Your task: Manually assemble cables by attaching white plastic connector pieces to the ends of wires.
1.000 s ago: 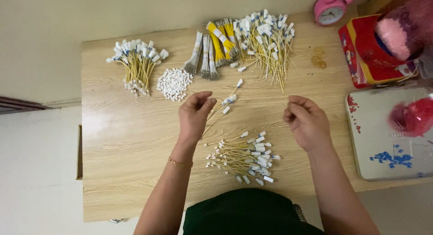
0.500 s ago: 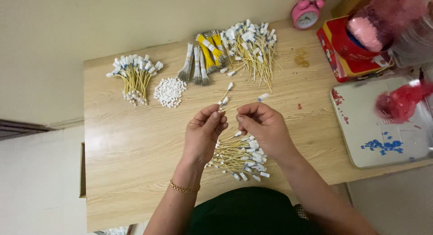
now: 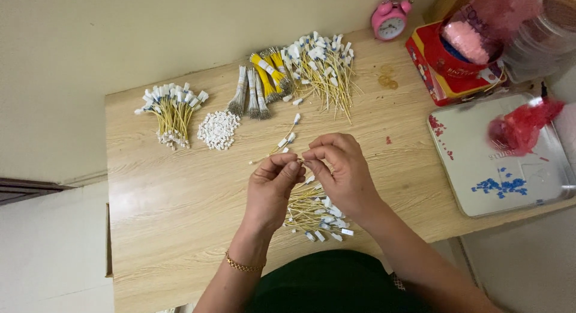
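- Two bare forearms are seen from above; no sleeves are worn as far as the lower edge of the view.
- A thin gold-coloured chain bracelet (image 3: 243, 265) is worn on the wrist of the left hand (image 3: 273, 190).
- No ring, watch or bracelet can be made out on the right hand (image 3: 343, 172) or its wrist.
- Dark green clothing (image 3: 333, 283) is seen over the lap, between the two forearms.
- The fingernails are kept short and unpainted.

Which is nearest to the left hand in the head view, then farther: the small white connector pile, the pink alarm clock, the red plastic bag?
From the left hand:
1. Small white connector pile, up and to the left.
2. Pink alarm clock, far table edge, right.
3. Red plastic bag, on the tray, far right.
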